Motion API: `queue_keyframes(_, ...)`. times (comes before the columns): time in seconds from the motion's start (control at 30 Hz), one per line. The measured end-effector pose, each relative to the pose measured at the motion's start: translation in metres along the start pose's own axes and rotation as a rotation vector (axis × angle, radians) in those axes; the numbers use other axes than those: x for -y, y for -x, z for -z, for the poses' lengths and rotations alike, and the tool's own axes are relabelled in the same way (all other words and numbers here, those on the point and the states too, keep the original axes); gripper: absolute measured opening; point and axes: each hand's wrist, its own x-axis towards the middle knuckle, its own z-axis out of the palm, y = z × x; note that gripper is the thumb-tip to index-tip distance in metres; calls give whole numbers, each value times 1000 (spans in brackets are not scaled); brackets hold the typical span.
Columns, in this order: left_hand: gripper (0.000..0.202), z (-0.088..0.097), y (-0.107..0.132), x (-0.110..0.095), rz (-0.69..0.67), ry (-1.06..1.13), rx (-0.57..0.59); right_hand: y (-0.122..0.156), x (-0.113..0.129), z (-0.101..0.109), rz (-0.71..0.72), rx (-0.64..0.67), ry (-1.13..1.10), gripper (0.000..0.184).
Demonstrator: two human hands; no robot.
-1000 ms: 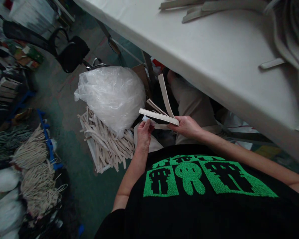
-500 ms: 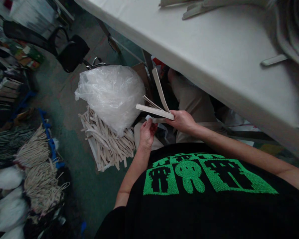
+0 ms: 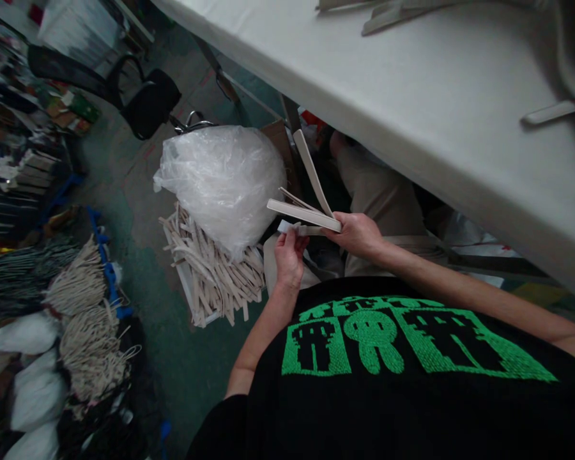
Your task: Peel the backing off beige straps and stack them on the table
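Several flat beige straps (image 3: 304, 212) fan out from my right hand (image 3: 360, 234), whose fingers are wrapped round them. One strap sticks up toward the table edge, while others point left. Close by on the left, the fingers of my left hand (image 3: 290, 257) are pinched together over my lap. A small white slip (image 3: 283, 226) shows at those fingertips, beside the end of a strap that runs back to the right hand. Whether the slip is fixed to that strap I cannot tell.
A white-covered table (image 3: 412, 83) slants overhead with more beige strips (image 3: 397, 16) on it. Left of my lap, a clear plastic bag (image 3: 225, 179) lies over a tray of loose straps (image 3: 215, 275). A black chair (image 3: 151, 102) and bundled cords (image 3: 91, 351) stand farther left.
The view has shifted a little, so everything sits slightly farther right. More of the white slip shows at my left fingertips. My right hand keeps its grip on the straps.
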Motion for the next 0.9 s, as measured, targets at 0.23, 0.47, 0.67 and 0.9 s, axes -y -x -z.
queue_keyframes(0.23,30,-2,0,5,-10,-61,-42,3,0,0,18,-3,-62,15)
queue_keyframes(0.47,20,-4,3,12,110,-45,31,2,7,-1,25,97,-310,19)
queue_keyframes(0.67,28,24,-7,-15,70,-48,-34,10,-16,12,-16,373,-596,23)
queue_keyframes(0.9,32,12,11,1,132,-30,68,3,2,5,23,280,-566,25)
